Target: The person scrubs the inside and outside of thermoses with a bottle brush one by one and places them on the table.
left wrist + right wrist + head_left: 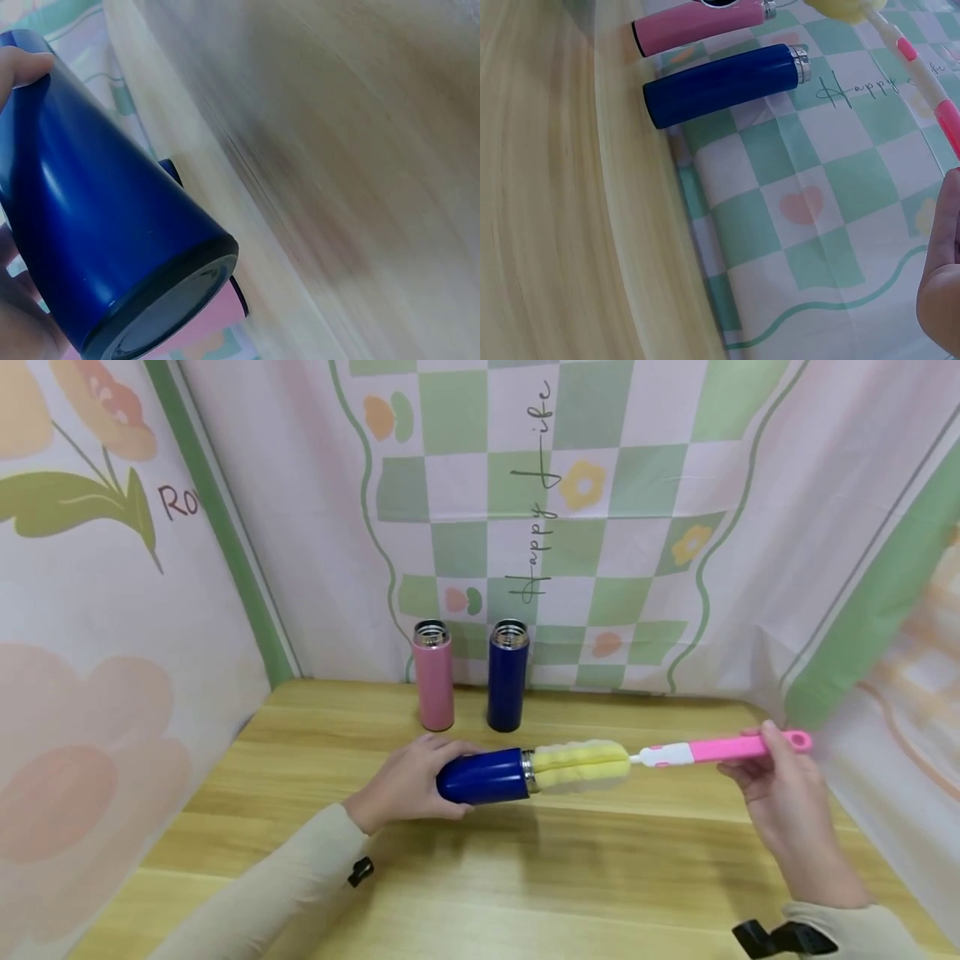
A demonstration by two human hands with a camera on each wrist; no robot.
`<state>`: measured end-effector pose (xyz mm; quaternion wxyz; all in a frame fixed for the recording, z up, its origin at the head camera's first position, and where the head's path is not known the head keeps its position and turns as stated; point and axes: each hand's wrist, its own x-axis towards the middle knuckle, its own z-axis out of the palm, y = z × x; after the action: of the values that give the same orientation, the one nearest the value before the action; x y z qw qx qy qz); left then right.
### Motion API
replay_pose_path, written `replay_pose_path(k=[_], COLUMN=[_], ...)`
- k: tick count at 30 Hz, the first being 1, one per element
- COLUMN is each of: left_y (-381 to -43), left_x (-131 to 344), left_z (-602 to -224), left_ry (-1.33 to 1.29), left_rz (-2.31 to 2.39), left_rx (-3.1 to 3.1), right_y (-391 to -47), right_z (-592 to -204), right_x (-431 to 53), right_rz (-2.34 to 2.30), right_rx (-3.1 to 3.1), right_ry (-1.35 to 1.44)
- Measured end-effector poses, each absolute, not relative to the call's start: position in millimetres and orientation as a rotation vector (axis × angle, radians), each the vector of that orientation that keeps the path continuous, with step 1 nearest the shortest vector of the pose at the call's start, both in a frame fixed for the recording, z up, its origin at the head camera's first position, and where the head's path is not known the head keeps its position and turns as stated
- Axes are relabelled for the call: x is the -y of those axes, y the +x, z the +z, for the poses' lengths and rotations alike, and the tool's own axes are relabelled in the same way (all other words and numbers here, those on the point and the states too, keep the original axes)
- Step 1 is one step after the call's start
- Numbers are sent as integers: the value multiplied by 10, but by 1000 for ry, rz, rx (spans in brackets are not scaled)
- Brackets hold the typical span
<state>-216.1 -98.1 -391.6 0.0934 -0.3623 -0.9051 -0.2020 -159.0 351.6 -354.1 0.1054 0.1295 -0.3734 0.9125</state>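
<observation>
My left hand (416,781) grips a dark blue bottle (483,777) round its body, tilted on its side above the table with its steel mouth facing right. The left wrist view shows the same blue bottle (112,195) from its base end. In my right hand (787,802) is the pink and white handle of a bottle brush (720,749), pinched between thumb and fingers near the hanging-hole end. The brush's yellow sponge head (585,762) lies in line with the bottle, its tip at the mouth. In the right wrist view part of the right hand (941,277) shows beside the handle.
Behind the hands, a pink bottle (433,681) and a second dark blue bottle (507,681) stand upright and uncapped near the back edge of the wooden table (600,877). A checkered curtain (517,485) hangs right behind them, and more printed cloth borders both sides.
</observation>
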Motion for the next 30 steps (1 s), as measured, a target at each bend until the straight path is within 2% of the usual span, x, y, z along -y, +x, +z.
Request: replay_pose_path(k=[18, 30], left_y=[-2165, -2171], left_x=[929, 922], left_z=[-3961, -3948], left_ry=[-1153, -1105], left_rz=[-545, -637], left_rx=[2588, 2509], right_y=[-1563, -1553], right_z=[-3536, -3546], right_x=[-3372, -3438], right_rz=[2407, 2349], right_rx=[1406, 1438], right_ry=[446, 399])
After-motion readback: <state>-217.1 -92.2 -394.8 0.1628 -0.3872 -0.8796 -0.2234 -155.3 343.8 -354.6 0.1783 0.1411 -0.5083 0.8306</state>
